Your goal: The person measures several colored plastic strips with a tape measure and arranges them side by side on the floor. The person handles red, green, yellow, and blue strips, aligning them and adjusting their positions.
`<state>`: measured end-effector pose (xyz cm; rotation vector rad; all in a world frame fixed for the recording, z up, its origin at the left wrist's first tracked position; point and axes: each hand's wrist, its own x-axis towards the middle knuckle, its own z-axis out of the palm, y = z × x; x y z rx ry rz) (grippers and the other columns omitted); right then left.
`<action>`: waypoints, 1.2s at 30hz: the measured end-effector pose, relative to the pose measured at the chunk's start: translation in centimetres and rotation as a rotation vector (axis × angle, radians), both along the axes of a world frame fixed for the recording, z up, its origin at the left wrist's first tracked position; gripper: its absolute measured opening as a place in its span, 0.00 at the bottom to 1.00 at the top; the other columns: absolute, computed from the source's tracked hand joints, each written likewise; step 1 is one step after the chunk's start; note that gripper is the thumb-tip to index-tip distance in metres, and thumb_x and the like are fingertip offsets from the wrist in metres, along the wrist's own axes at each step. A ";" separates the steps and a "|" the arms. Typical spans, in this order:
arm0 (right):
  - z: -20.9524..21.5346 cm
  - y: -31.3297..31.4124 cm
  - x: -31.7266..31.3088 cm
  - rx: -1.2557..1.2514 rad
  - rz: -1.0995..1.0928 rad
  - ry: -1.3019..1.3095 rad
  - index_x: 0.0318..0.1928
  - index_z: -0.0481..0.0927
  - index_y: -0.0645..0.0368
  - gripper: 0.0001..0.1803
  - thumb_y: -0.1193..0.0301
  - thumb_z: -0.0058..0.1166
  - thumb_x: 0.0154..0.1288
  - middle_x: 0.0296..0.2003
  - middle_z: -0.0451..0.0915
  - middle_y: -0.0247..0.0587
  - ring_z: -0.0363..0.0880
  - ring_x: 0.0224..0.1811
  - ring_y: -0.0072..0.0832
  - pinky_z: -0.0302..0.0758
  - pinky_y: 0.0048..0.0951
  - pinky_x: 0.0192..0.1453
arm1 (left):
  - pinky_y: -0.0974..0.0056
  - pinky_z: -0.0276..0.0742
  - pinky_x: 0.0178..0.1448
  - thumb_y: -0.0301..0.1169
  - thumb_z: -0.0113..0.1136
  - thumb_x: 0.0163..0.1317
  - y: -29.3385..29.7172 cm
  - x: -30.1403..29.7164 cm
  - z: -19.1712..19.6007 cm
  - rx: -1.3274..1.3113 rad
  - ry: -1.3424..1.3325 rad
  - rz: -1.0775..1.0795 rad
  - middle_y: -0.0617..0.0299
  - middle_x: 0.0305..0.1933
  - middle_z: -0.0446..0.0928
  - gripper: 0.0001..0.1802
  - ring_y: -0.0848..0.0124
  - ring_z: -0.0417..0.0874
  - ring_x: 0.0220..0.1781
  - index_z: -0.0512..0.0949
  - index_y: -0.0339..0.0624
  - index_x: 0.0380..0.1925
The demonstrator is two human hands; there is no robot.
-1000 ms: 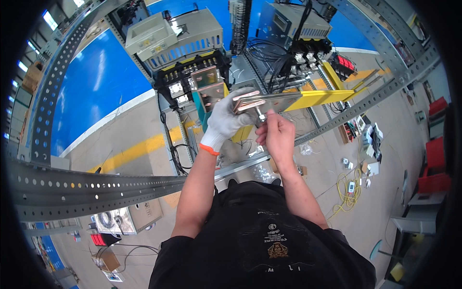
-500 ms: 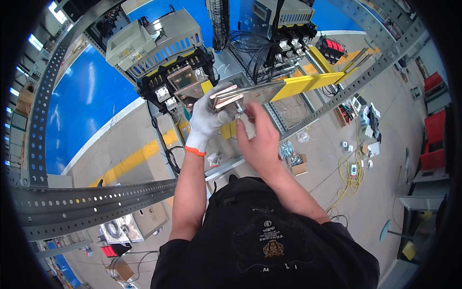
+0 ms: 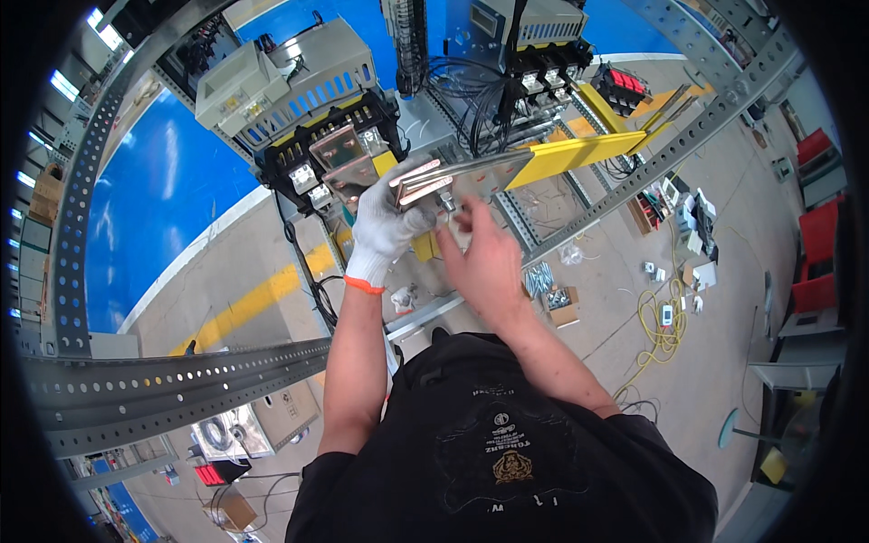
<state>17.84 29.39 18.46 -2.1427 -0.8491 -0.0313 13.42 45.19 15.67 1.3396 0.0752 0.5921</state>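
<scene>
My left hand (image 3: 385, 226), in a white knit glove with an orange cuff, is closed round the end of a stack of flat copper busbars (image 3: 427, 185). A silver bolt (image 3: 447, 200) sticks out of the near side of this stack. My bare right hand (image 3: 484, 253) is at that bolt, with thumb and fingers curled about its end; its fingertips are slightly blurred. From the stack, a grey metal bar runs right into a yellow-sleeved busbar (image 3: 570, 160). Left of my glove, copper plates (image 3: 339, 154) are fixed to a black breaker terminal block (image 3: 285, 167).
Perforated steel frame rails (image 3: 181, 380) surround the work. Black cables (image 3: 480, 100) hang behind the busbars. On the floor at right lie a pile of bolts (image 3: 539, 278), an open cardboard box (image 3: 561, 306) of hardware and a coiled yellow cord (image 3: 665, 326).
The right fingers have shifted slightly at the bolt, and more of its end shows. My left hand keeps its grip on the busbars. The whole view has shifted a little.
</scene>
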 end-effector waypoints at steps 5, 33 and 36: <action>-0.6 1.2 0.8 0.242 -0.021 -0.290 0.44 0.76 0.61 0.16 0.63 0.63 0.66 0.33 0.82 0.49 0.83 0.25 0.50 0.78 0.46 0.27 | 0.60 0.81 0.65 0.57 0.81 0.43 0.3 0.3 -0.6 0.022 -0.034 -0.017 0.51 0.64 0.78 0.59 0.64 0.83 0.61 0.68 0.27 0.67; 0.0 1.4 1.3 0.489 0.078 0.783 0.33 0.79 0.67 0.25 0.55 0.49 0.78 0.22 0.78 0.39 0.78 0.19 0.25 0.74 0.30 0.27 | 0.65 0.81 0.59 0.55 0.83 0.46 -0.3 0.2 0.9 0.184 0.116 0.130 0.54 0.55 0.82 0.51 0.68 0.84 0.53 0.73 0.32 0.63; 0.1 1.5 1.6 0.452 0.092 0.814 0.33 0.78 0.63 0.21 0.57 0.50 0.77 0.21 0.75 0.34 0.75 0.18 0.22 0.69 0.27 0.24 | 0.64 0.82 0.57 0.53 0.83 0.46 -0.1 0.2 0.8 0.159 0.053 0.114 0.53 0.56 0.82 0.52 0.69 0.85 0.53 0.72 0.28 0.63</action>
